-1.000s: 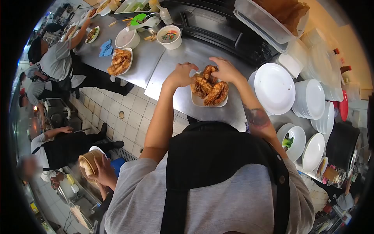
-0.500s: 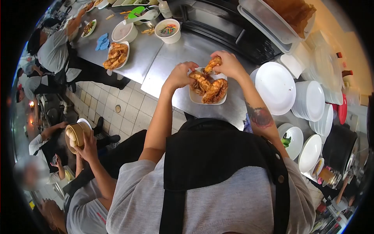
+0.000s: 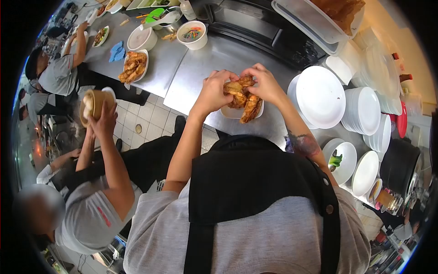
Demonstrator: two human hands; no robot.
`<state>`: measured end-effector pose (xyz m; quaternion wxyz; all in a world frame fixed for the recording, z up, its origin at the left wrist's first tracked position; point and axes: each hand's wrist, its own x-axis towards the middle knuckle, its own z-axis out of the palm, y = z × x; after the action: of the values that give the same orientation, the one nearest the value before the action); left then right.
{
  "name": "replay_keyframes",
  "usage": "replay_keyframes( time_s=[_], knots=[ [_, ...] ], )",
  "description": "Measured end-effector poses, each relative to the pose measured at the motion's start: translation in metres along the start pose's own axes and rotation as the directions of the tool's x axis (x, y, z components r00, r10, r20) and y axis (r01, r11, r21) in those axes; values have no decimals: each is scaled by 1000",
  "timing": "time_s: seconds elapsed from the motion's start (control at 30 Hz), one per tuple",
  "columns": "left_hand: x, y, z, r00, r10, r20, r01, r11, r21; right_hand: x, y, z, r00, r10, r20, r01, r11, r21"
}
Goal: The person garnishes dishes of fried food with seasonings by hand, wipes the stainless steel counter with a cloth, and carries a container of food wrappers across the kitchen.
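Note:
A white plate (image 3: 228, 113) holding fried chicken wings (image 3: 250, 108) is on the steel counter in front of me. My left hand (image 3: 213, 91) comes in from the left, thumb and fingers closed on a fried chicken wing (image 3: 233, 88) over the plate. Opposite it, my right hand (image 3: 265, 85) pinches another browned wing at the top of the pile. The two hands are close together, and part of the plate is hidden under the chicken.
Another plate of fried chicken (image 3: 133, 66), a blue cloth (image 3: 117, 51) and white tubs (image 3: 192, 35) stand at left. Stacked white plates (image 3: 320, 97) and a bowl with greens (image 3: 346, 160) are at right. A co-worker carries a bamboo steamer (image 3: 96, 106) on my left.
My right hand has lowered its wing onto the pile and moved nearer my left hand, which now grips a wing. The co-worker with the steamer has moved up along the left side.

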<state>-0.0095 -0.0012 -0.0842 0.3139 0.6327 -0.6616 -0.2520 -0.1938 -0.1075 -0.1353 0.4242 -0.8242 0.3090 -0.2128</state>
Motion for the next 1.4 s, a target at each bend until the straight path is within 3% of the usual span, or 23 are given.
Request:
replay_keyframes(
  time_s=[0.03,0.13,0.23,0.43,0.53,0.63,0.77,0.83,0.93,1.03,1.17,1.4],
  knots=[
    [0,-1,1,1000,5,-14,-5,1000,10,-3,1,0,998,-53,-28,54,998,33],
    [3,-12,9,999,13,-48,-12,1000,21,-13,4,-10,987,-7,162,17,998,-65],
    [-1,-26,16,999,-1,-46,1,1000,-9,-17,2,-16,987,53,150,-63,996,59],
    [-10,-31,15,998,-53,-27,51,994,-97,-23,-11,-36,995,50,91,-44,997,-68],
    [-20,-36,10,991,-130,-33,126,986,-114,-44,-21,-37,963,245,111,-223,958,-179],
    [-34,-39,11,986,-168,-19,166,982,-90,-68,-19,-13,998,27,54,-14,972,-233],
    [-64,-18,23,991,-87,-99,91,995,29,-83,-22,3,996,80,-41,-88,963,-256],
    [-78,0,35,976,-152,-158,176,973,147,-90,-15,6,989,130,-69,-140,974,-176],
    [-90,6,56,962,-274,-11,275,961,11,-98,-4,10,981,168,-99,-178,979,-102],
    [-92,9,59,964,-248,-100,247,969,-21,-103,-8,10,971,157,-180,-179,977,-117],
    [-81,-6,46,990,-105,-95,110,992,55,-113,-23,9,949,146,-278,-179,979,-95],
    [-73,-26,59,989,-145,-9,144,974,176,-111,-11,10,934,195,-301,-227,971,-77]
  ],
)
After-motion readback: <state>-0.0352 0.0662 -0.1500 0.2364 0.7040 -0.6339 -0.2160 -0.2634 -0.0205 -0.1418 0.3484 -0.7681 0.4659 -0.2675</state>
